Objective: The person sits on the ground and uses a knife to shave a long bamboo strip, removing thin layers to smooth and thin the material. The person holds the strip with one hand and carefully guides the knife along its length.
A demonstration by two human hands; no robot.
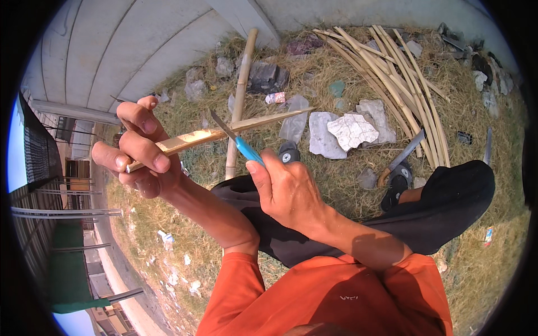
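Observation:
My left hand (140, 151) grips one end of a thin split bamboo stick (263, 121) that points to the right and tapers to a tip. My right hand (286, 190) is closed around a small knife with a blue handle (246, 150). Its dark blade (223, 125) rests across the stick's upper side near the middle. Both forearms come up from my orange sleeves (336, 291), crossing above my knees in dark trousers (443, 207).
A long bamboo pole (241, 95) lies on the dry grass ahead. A bundle of split bamboo strips (392, 78) lies at the upper right. A big curved knife (400, 157) lies by my sandalled foot. Broken grey slabs (347, 131) and litter are scattered about; a concrete wall (134, 45) stands behind.

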